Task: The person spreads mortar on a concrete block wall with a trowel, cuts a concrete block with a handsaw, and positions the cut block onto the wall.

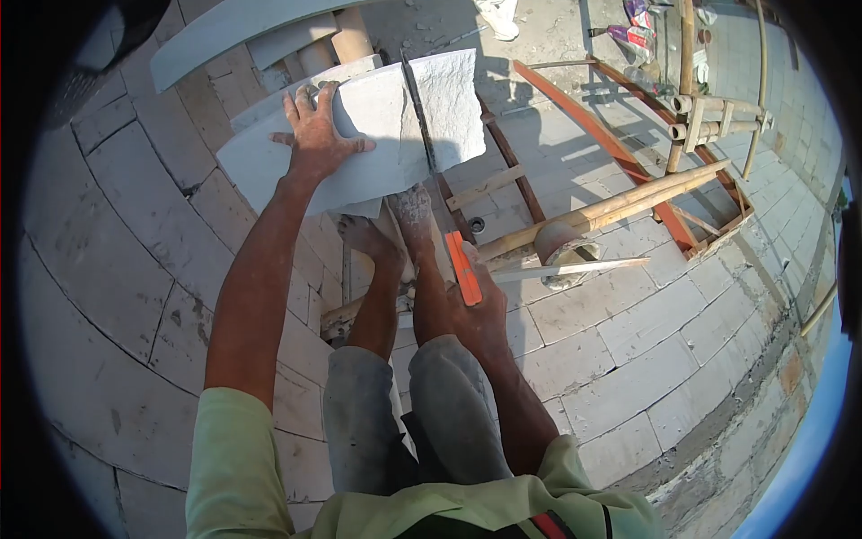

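A pale, light building block [373, 135] lies across a support in front of my feet. My left hand [319, 135] presses on its top, fingers spread apart. In my right hand [479, 310], fingers wrapped round it, is the orange handle of a handsaw [462, 268]. The saw's dark blade is seen edge-on, standing in a line across the block. To the right of the blade the block has a rough, broken-looking face. My bare foot [415, 211] is close under the block's near edge, and part of the support is hidden beneath it.
A red-brown frame [593, 130] and bamboo poles [620, 202] stand to the right. A dusty bucket [570, 256] hangs or sits by the poles; I cannot tell which. More cut blocks [296, 40] lie at the upper left. Block walls surround the spot.
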A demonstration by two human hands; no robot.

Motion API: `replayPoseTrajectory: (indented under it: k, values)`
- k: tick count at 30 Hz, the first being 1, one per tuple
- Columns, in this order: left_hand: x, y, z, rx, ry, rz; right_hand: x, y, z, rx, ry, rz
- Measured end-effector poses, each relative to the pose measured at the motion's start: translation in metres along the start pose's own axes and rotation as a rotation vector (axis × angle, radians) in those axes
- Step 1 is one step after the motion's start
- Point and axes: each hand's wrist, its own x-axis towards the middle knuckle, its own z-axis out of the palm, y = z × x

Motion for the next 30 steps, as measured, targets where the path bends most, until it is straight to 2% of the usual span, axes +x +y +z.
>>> replayPoseTrajectory:
  k: [2,8,10,12,17,19,21,22,23,30]
  values:
    - [-0.005,0.007,-0.004,0.009,-0.034,-0.013,-0.024,0.005,-0.015,-0.002,-0.092,0.214]
    - [-0.007,0.004,-0.007,0.03,-0.039,-0.054,-0.165,0.051,-0.084,-0.094,-0.109,0.271]
    - [0.0,0.005,-0.009,0.035,-0.028,-0.04,-0.156,0.055,-0.087,-0.09,-0.092,0.283]
    - [0.0,0.006,-0.009,-0.006,-0.05,-0.044,-0.135,0.055,-0.088,-0.211,-0.042,0.124]
    - [0.0,0.007,-0.008,0.033,-0.064,-0.055,-0.101,0.039,-0.072,-0.048,0.014,0.287]
    - [0.001,-0.005,-0.001,-0.021,-0.049,-0.007,-0.098,0.037,-0.067,-0.065,0.035,0.153]
    - [0.003,-0.003,-0.002,-0.076,-0.027,0.043,-0.098,0.031,-0.065,-0.032,0.008,0.194]
    - [0.002,0.005,-0.007,-0.029,-0.052,0.0,-0.097,0.03,-0.063,-0.01,-0.032,0.232]
    - [0.001,0.009,-0.01,0.018,-0.08,-0.046,-0.099,0.034,-0.058,0.001,-0.005,0.169]
    - [0.0,0.005,-0.009,-0.003,-0.072,-0.017,-0.105,0.041,-0.052,0.034,-0.057,0.158]
